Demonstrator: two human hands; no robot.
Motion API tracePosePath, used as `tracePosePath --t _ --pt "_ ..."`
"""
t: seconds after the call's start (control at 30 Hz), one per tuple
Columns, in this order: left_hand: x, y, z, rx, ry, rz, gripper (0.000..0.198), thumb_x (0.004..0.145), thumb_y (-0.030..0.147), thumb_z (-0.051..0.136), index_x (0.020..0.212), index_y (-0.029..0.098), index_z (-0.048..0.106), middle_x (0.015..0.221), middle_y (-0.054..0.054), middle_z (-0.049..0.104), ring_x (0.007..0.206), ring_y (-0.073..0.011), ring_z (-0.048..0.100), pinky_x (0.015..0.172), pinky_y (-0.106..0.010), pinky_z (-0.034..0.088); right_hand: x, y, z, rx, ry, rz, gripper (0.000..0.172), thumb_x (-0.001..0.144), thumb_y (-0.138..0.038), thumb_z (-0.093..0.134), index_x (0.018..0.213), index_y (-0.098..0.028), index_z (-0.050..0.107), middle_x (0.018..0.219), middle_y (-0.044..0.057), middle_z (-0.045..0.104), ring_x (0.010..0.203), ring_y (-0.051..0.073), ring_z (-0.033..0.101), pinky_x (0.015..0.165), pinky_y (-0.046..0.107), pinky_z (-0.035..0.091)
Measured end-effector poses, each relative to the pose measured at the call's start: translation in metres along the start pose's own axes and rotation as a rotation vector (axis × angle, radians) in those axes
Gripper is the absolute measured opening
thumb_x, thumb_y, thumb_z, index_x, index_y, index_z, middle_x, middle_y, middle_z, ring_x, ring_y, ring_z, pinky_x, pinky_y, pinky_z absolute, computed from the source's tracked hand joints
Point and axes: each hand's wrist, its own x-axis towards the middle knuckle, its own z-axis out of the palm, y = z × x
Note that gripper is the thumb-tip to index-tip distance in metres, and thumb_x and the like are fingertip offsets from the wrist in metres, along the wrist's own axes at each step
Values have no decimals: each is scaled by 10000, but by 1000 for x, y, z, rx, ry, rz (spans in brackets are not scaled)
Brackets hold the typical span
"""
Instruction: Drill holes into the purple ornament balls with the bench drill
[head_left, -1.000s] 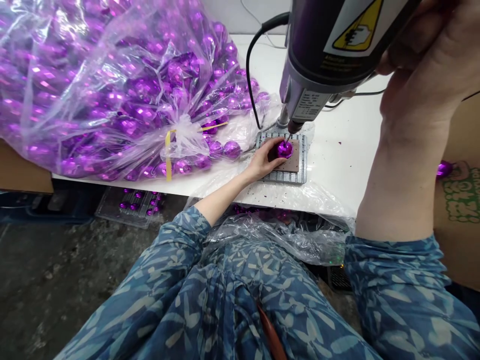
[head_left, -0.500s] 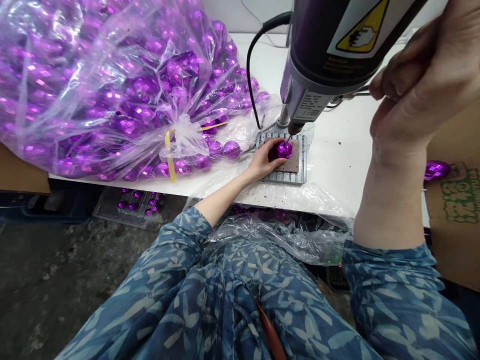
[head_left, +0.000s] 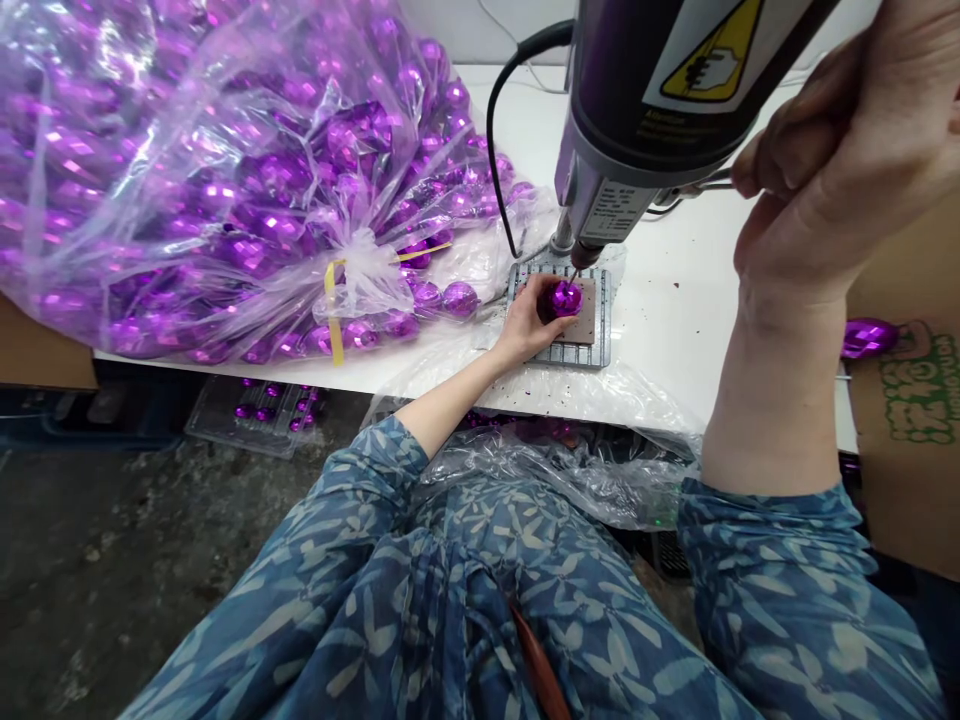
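Observation:
My left hand [head_left: 527,322] curls its thumb and fingers around a shiny purple faceted ball [head_left: 566,298]. The ball rests on a small brown board [head_left: 583,325], which lies on the slotted metal base [head_left: 602,345] of a bench drill press [head_left: 637,130]. Right above the ball, the drill bit [head_left: 574,276] meets or nearly meets its top; I cannot tell if it is inside. Up at the right, my right hand [head_left: 847,170] is closed on the drill press lever [head_left: 705,186], whose grip is mostly hidden by the fingers.
A large clear bag [head_left: 247,190] full of purple balls covers the table's left side. Loose plastic film [head_left: 615,390] hangs over the front edge. At the right stands a cardboard box [head_left: 907,450] beside a purple ornament [head_left: 870,338]. A clear tray [head_left: 247,415] with purple pieces sits lower left.
The whole view has shifted slightly, with things sitting a little further left. Both hands keep their grips, and the ball stays under the bit.

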Motion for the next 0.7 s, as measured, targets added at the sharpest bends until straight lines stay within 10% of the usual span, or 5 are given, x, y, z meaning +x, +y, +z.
tracePosePath --t 0.7 --pt "-1 -1 -1 17 -22 14 600 889 409 866 1391 264 570 1359 -125 711 1268 -335 682 1142 -562 527 -49 0 -7 4 98 -136 648 966 -563 615 548 -128 379 459 -53 338 420 -20 428 463 206 274"
